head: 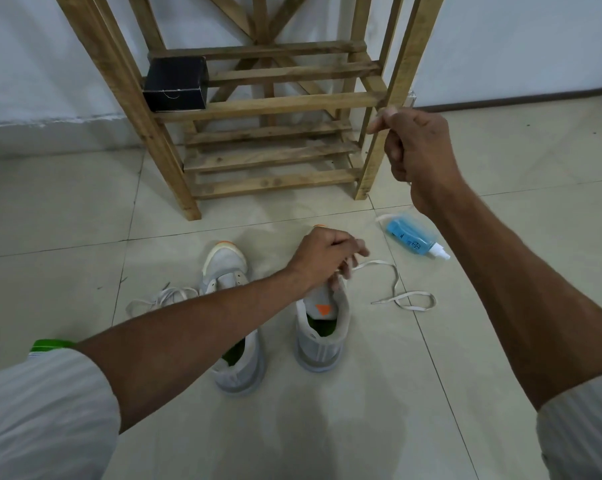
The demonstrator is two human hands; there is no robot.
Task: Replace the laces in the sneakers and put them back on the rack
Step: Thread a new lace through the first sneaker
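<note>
Two white sneakers stand side by side on the tile floor, toes toward the wooden rack [279,102]. My left forearm crosses the left sneaker [225,268]. The right sneaker [322,327] shows an orange mark on its tongue. My left hand [324,258] grips this shoe at the tongue and eyelets. A white lace [401,299] runs from there and loops on the floor to the right. My right hand [417,147] is raised near the rack's right post with its fingers curled, pulling the lace's other end up. Only a faint strip of that end shows below the wrist.
A loose pile of white lace [161,297] lies left of the left sneaker. A blue spray bottle [410,235] lies on the floor to the right. A black box [176,83] sits on the rack's upper shelf. The lower slats are bare.
</note>
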